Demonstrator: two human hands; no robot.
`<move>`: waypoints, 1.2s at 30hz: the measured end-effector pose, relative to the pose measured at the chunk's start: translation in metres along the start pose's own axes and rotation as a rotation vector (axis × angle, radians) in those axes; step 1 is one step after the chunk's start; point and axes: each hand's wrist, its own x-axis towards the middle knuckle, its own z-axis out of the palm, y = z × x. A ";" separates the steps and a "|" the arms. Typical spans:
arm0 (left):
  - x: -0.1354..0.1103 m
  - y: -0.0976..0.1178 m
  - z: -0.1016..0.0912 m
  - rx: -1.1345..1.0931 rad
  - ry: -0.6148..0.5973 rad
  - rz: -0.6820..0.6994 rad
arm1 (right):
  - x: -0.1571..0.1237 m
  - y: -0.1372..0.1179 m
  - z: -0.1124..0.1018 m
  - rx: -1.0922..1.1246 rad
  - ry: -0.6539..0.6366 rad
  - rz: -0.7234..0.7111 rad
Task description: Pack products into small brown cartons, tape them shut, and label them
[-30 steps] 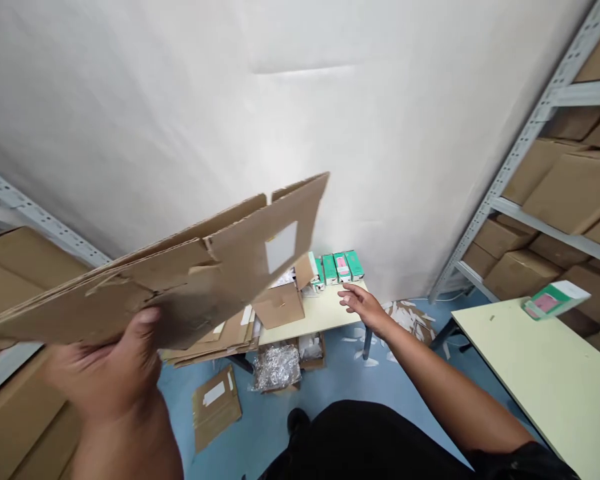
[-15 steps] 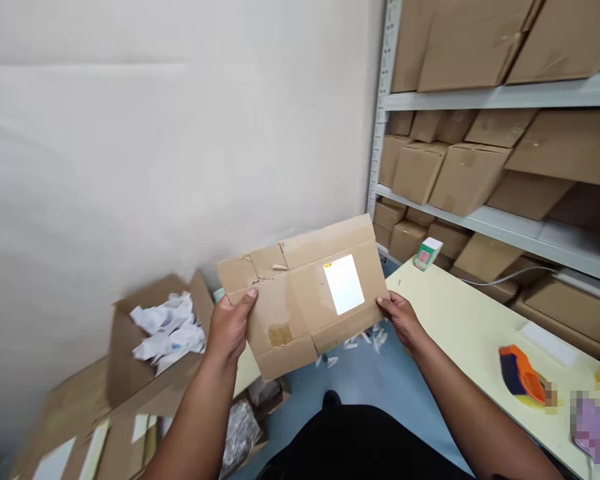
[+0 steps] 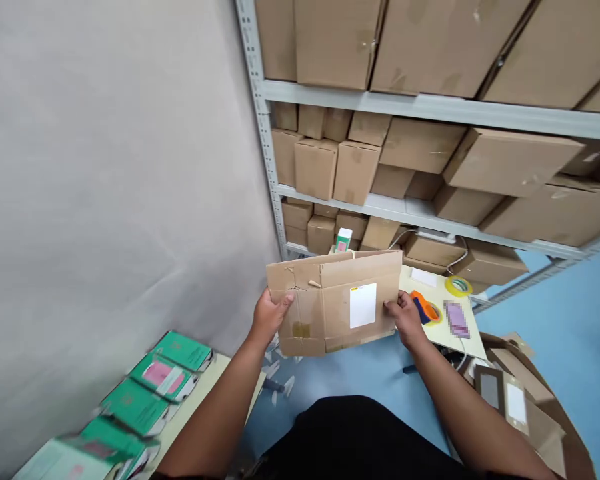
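Between my two hands I hold a flattened cardboard box (image 3: 310, 313), its creased and torn face toward me. A white label (image 3: 363, 306) sits on its right half, and a patch of brown tape shows low on its left half. My left hand (image 3: 271, 315) grips the left edge, thumb on the front and fingers behind. At the right edge, my right hand (image 3: 404, 319) pinches the cardboard in the same way. Behind the sheet, a small green and white box (image 3: 343, 240) stands on the pale table (image 3: 473, 327).
On that table are an orange tape dispenser (image 3: 425, 308), a tape roll (image 3: 459, 287) and a blurred purple item (image 3: 457, 319). Shelves (image 3: 405, 107) full of cartons rise behind. Green boxes (image 3: 135, 403) line a left table. A large carton with flattened cardboard (image 3: 530, 393) stands lower right.
My view has turned right, bringing the shelves to the middle and the green boxes into sight. The flattened box stays in both hands, now more level and in front of the right table.
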 end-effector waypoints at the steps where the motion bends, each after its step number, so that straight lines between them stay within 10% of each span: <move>1: 0.011 -0.002 0.014 0.058 -0.026 0.026 | 0.002 0.002 -0.010 -0.012 0.063 -0.018; 10: 0.067 -0.009 0.123 0.130 -0.418 0.001 | 0.032 0.039 -0.094 -0.294 0.378 -0.130; 14: 0.090 -0.016 0.170 0.015 -0.516 -0.127 | 0.059 0.054 -0.110 -0.328 0.372 -0.142; 25: 0.150 -0.043 0.306 -0.088 -0.690 0.066 | 0.130 0.108 -0.150 -0.396 0.198 -0.047; 36: 0.171 -0.079 0.365 -0.003 -0.739 -0.182 | 0.151 0.169 -0.142 -0.223 0.169 -0.003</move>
